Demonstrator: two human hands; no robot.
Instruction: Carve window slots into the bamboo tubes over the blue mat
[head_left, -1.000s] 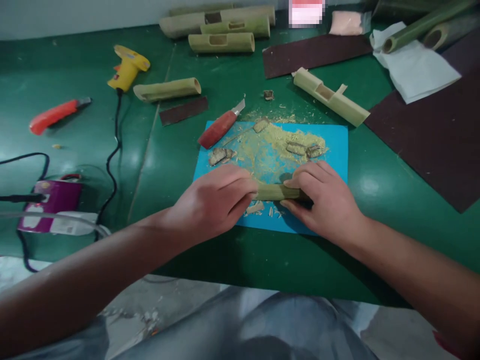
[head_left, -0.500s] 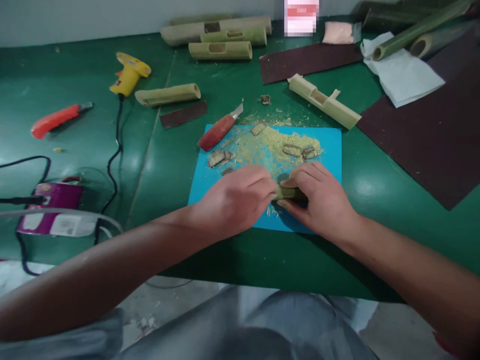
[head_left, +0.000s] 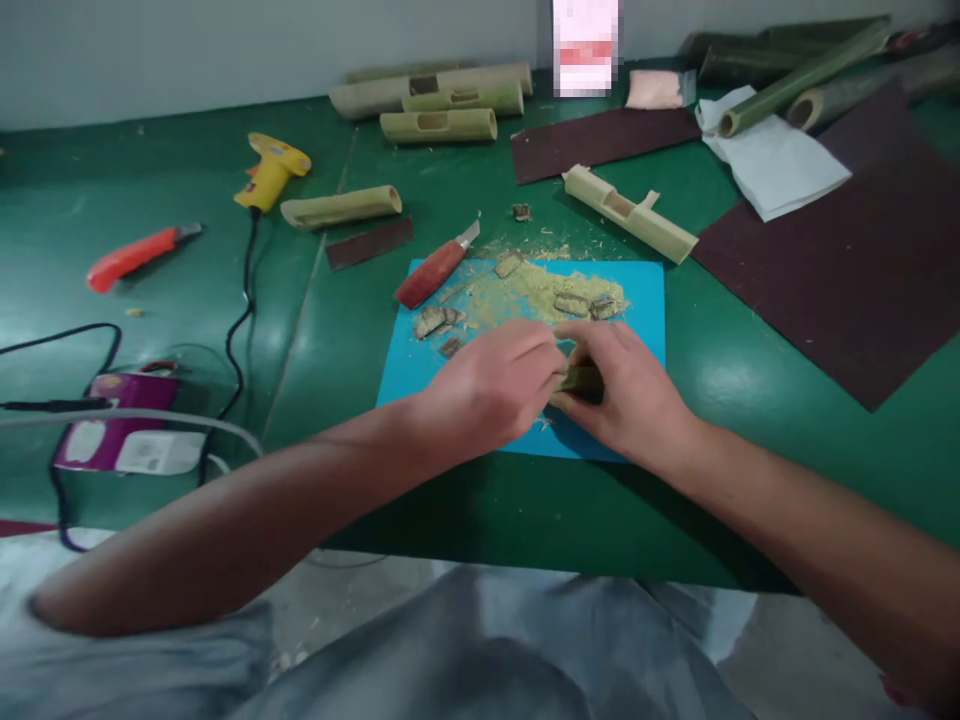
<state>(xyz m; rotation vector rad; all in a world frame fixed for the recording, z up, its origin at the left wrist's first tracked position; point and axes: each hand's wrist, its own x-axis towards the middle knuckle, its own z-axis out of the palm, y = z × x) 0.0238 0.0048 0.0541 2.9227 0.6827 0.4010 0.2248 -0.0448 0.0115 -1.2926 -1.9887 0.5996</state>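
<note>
Over the blue mat (head_left: 652,310), a short piece of greenish bamboo (head_left: 583,381) lies between my two hands. My left hand (head_left: 495,382) is closed around its left end, and those fingers cover most of that end. From the other side my right hand (head_left: 637,375) curls around the piece, thumb on the near side and forefinger arched above it, reaching toward my left fingers. Pale shavings (head_left: 540,290) are spread on the mat beyond my hands. Worn scraps of sandpaper (head_left: 433,321) lie among them. A carving knife with a red handle (head_left: 433,274) rests on the mat's far left corner.
At left are a yellow hot-glue gun (head_left: 268,178), an orange-red cutter (head_left: 135,258) and a purple box with cables (head_left: 135,420). Cut bamboo tubes (head_left: 442,126) lie at the back. Dark sandpaper sheets (head_left: 847,290) and a white cloth (head_left: 787,165) are at right.
My right forefinger has lifted off the bamboo and moved left to my left fingers, leaving a gap above the piece. The camera view has shifted slightly.
</note>
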